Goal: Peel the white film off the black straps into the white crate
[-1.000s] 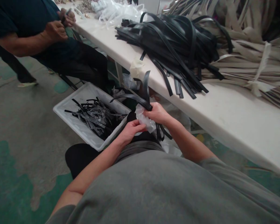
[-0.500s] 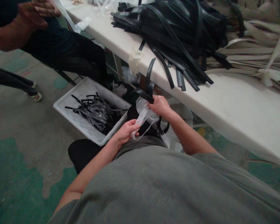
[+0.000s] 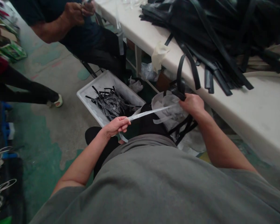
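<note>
My left hand (image 3: 118, 125) is closed on one end of a translucent plastic strip (image 3: 147, 114), which stretches taut across my lap. Its other end runs toward my right hand (image 3: 191, 104), whose fingers are wrapped round a curled black strap (image 3: 180, 82); whether that hand also pinches the plastic is hard to see. More loose clear plastic (image 3: 169, 101) hangs beside and below the right hand. Left of my knees sits a white plastic bin (image 3: 90, 96) with many black straps (image 3: 112, 101) in it, several in clear wrapping.
A white table (image 3: 254, 115) runs along my right, bearing a large heap of black straps (image 3: 214, 34) whose ends overhang the edge. A seated co-worker (image 3: 72, 25) is beyond the bin. Another person's leg (image 3: 28, 90) and a dark crate with pale cords (image 3: 2, 180) are at left.
My hands have moved apart, drawing the plastic strip out straight between them. The view has shifted left, showing more of the floor and another person's leg.
</note>
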The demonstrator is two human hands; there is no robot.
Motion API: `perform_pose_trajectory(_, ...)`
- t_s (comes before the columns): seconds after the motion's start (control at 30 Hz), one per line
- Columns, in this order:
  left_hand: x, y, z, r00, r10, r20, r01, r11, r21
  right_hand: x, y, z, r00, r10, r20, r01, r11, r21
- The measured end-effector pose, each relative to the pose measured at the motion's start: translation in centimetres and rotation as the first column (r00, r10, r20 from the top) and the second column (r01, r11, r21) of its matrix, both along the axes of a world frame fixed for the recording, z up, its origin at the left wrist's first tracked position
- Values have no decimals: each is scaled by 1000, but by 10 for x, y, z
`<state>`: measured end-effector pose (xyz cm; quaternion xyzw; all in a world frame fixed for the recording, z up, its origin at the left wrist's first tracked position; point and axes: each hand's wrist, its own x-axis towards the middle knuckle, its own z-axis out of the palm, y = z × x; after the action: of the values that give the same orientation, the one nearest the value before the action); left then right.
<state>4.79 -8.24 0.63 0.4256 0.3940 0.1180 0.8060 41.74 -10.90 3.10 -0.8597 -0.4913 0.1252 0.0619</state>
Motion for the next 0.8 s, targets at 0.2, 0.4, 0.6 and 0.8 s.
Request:
perform_pose_trajectory(0.2, -44, 20, -33, 879, 29, -476, 144, 935, 323, -19, -12, 9, 643, 5, -766, 173, 973, 152)
perform_pose_trajectory(0.4, -8, 17, -25, 781, 339, -524, 205, 653, 729, -59, -21, 22, 488, 128, -863, 97, 975, 199)
perform_pose_trajectory(0.6, 105, -10, 8, 996, 18, -86, 26, 872, 488, -74, -27, 25, 499, 137, -856, 54, 981, 188)
perform_pose_trajectory(0.8, 146, -18, 3, 994, -18, 103, -11, 961, 276, -63, -35, 23, 522, 146, -840, 20, 983, 183)
